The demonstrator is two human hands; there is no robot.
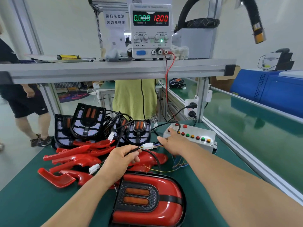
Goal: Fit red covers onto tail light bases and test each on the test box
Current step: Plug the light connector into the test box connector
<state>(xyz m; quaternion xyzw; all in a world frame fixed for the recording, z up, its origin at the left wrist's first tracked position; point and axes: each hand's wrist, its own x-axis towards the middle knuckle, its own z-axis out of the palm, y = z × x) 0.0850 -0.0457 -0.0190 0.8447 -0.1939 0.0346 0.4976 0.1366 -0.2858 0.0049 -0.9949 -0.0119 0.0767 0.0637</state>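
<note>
A tail light (pixel 152 200) with its red cover fitted lies on the green mat in front of me, its lamps unlit. My left hand (pixel 122 159) pinches its black cable just behind the white connector (pixel 148 146), which is joined to the test box lead. My right hand (pixel 172 141) reaches to the grey test box (pixel 195 138), fingertips on a button at the box's left end. Loose red covers (pixel 77 163) are piled to the left. Several bare black bases (pixel 88 123) lean behind them.
A power supply (pixel 150 30) on the upper shelf reads 0.000 A and 12.00 V, with red and black leads running down to the box. A conveyor belt (pixel 254 122) runs along the right. A person (pixel 24 102) walks past on the left.
</note>
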